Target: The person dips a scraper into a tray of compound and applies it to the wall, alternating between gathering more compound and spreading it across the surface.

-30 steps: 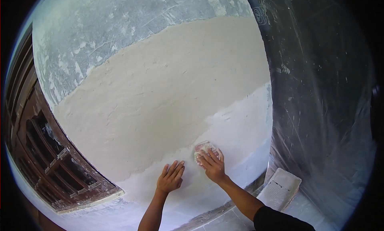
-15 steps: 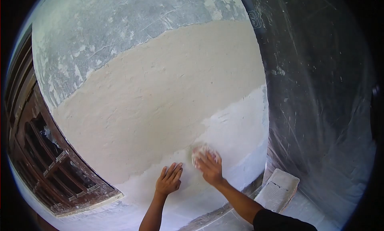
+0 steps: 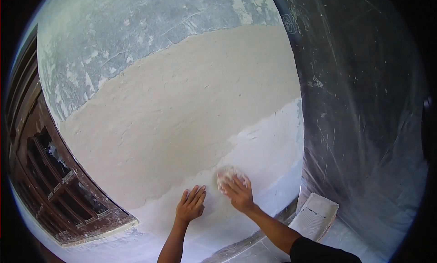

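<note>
My right hand presses a round, dusty white-and-pink pad flat against the wall, its fingers lying over the pad. The pad's exact kind cannot be told, and its edge is smeared by motion. It touches the white lower coat, just below the ragged border with the beige coat. To the left, my left hand rests on the white area with fingers stretched out and nothing in it.
A brown wooden window frame stands at the left. Bare grey wall shows above the beige coat. At the right hangs dark plastic sheeting. A white-coated paint tray lies on the floor at the lower right.
The right hand and the pad have shifted very slightly on the wall. The left hand stays at nearly the same spot, and the whole view has drifted a little.
</note>
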Available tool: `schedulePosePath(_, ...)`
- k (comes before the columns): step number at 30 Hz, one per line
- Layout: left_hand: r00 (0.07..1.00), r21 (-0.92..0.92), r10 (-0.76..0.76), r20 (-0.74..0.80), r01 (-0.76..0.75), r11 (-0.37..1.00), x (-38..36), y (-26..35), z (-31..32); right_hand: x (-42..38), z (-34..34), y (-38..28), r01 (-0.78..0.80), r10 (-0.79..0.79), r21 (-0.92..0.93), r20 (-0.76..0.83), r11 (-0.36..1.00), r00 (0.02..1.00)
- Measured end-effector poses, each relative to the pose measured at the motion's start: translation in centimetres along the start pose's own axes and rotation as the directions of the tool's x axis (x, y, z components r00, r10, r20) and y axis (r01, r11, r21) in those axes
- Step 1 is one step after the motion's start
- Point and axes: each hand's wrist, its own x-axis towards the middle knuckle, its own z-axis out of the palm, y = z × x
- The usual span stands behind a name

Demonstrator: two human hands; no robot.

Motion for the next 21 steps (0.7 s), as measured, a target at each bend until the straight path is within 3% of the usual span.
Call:
schedulePosePath(1,1.000,-0.005,0.000,0.008,0.000,1.000,-0.1,0.1,-0.1,2.6,-0.2,0.2,0.031,-0.036,-0.063,-0.087,0.998,0.996)
schedulePosePath(5,1.000,0.020,0.025,0.003,-0.025,0.999,0.0,-0.2,-0.1,8.7,0.4,0.7,0.044,-0.060,-0.124,-0.121,0.991,0.991)
schedulePosePath(7,0.999,0.026,0.033,-0.008,-0.033,0.999,0.1,-0.1,0.0,7.4,1.9,1.5,0.077,-0.079,-0.099,-0.021,0.992,0.997)
schedulePosePath(11,1.000,0.031,0.017,-0.004,-0.017,0.999,0.1,-0.1,0.1,-2.7,1.0,2.9,0.120,-0.115,-0.079,0.069,0.990,0.991)
schedulePosePath(13,1.000,0.044,0.016,-0.004,-0.016,0.999,0.0,0.0,0.0,-5.8,-0.4,2.8,0.077,-0.063,-0.064,0.205,0.995,0.977)
schedulePosePath(14,1.000,0.029,0.015,-0.011,-0.015,0.999,0.0,0.0,0.0,-5.6,-0.1,3.2,0.080,-0.066,-0.064,0.201,0.995,0.977)
schedulePosePath(17,1.000,0.018,0.009,-0.020,-0.009,1.000,0.1,0.0,0.2,0.9,-1.4,2.3,0.063,-0.065,-0.067,-0.029,0.996,0.997)
schedulePosePath(21,1.000,-0.003,-0.007,-0.006,0.007,1.000,-0.1,0.2,0.3,8.5,-0.9,2.8,0.041,-0.048,-0.104,-0.066,0.994,0.997)
